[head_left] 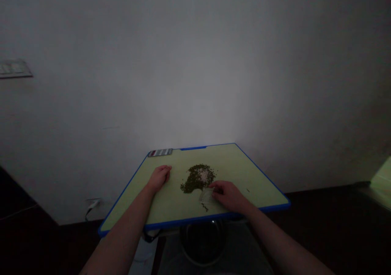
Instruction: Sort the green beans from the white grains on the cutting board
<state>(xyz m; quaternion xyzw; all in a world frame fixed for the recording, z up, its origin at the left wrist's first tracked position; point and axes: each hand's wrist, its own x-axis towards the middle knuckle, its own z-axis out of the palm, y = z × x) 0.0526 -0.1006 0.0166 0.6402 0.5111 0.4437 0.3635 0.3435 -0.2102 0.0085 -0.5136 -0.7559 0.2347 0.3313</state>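
Note:
A pale green cutting board with a blue rim point(235, 169) fills the lower middle of the view. On it lies a heap of small dark green beans point(198, 178), with a few strays near the front edge. My right hand point(229, 196) rests at the heap's lower right, its fingers pinching a small clear plastic bag point(207, 195). To the left of the heap, my left hand point(159, 178) lies curled on the board, holding nothing and just apart from the beans.
A flat striped packet point(160, 152) lies at the board's far left corner. Under the near edge sits a dark round pot point(203, 242). A plugged-in cable point(92, 205) runs at the wall's foot, and a dark counter point(324, 201) extends right.

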